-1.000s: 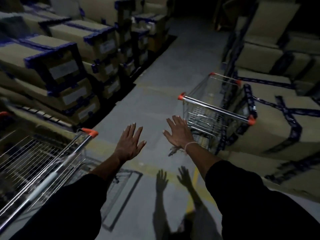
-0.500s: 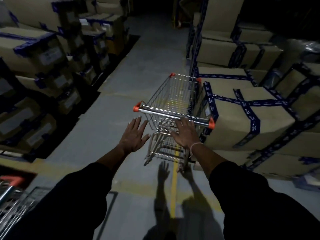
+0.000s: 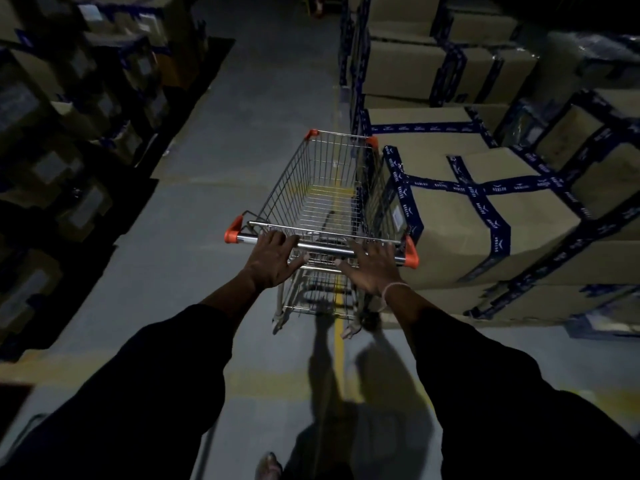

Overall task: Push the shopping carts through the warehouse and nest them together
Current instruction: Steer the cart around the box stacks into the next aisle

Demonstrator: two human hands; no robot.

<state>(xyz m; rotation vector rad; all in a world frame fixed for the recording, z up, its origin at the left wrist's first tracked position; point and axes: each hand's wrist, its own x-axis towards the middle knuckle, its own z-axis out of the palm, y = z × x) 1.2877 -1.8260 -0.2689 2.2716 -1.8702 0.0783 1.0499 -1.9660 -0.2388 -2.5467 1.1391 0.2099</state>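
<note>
A wire shopping cart (image 3: 322,188) with orange corner caps stands in the aisle straight ahead, its empty basket pointing away from me. My left hand (image 3: 273,263) grips the left part of its metal handle bar (image 3: 325,250), fingers curled over the top and thumb below. My right hand (image 3: 372,270) lies on the right part of the bar with fingers spread and straight, reaching past it. No second cart shows in this view.
Stacked cardboard boxes with blue tape (image 3: 485,209) stand hard against the cart's right side. More dark box stacks (image 3: 69,133) on pallets line the left. A grey floor aisle (image 3: 263,98) runs ahead, and a yellow floor line (image 3: 339,344) passes under the cart.
I have stepped up to the cart and turned right. My left hand went from open in the air onto the handle. The other cart at the left has left the view.
</note>
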